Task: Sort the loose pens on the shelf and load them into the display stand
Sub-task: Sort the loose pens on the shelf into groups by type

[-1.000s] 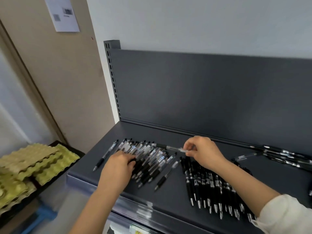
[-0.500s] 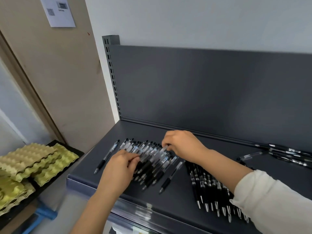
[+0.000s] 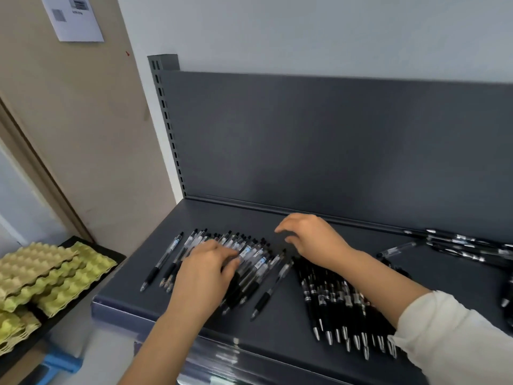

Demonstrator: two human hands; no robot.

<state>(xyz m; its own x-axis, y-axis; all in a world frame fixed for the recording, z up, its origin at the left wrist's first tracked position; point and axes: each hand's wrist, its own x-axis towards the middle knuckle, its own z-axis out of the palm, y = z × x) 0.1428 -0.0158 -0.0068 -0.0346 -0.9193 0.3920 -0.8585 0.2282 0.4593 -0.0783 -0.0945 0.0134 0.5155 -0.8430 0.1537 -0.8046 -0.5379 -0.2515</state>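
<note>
**A:** What is different from a second ago, biggest thing first?

**B:** The dark grey metal shelf (image 3: pixel 333 240) and its two sorted groups look the same as before. The change is in the hands. A second ago the right hand (image 3: pixel 313 237) pinched one clear-barrelled pen by its end, above the row. Now that hand is empty, its fingers spread and loosely curled, hovering just beyond the far right end of the row of clear-barrelled pens with black grips (image 3: pixel 249 262).

**A:** So the pen went where?

**B:** Into that row, as far as I can judge; nothing is between the fingers now. One clear pen (image 3: pixel 273 290) lies a little apart, just in front of the right hand's fingertips.

**A:** And the left hand?

**B:** The left hand (image 3: pixel 205 276) lies palm down on the same row, as it did before, fingers flat across the barrels and pressing, not closed around any single pen.

**A:** What else lies near the grip?

**B:** Under the right wrist and forearm is the fanned group of black pens with silver tips (image 3: pixel 341 309). Well off to the right of that hand is a loose scatter of unsorted black and clear pens (image 3: pixel 455 245) against the back panel. One clear pen (image 3: pixel 162 261) lies just left of the left hand.

**A:** What does it mean for the task?

**B:** One more pen sorted, I judge. Sorting is unfinished, and no display stand is in view, so loading has not begun.
</note>
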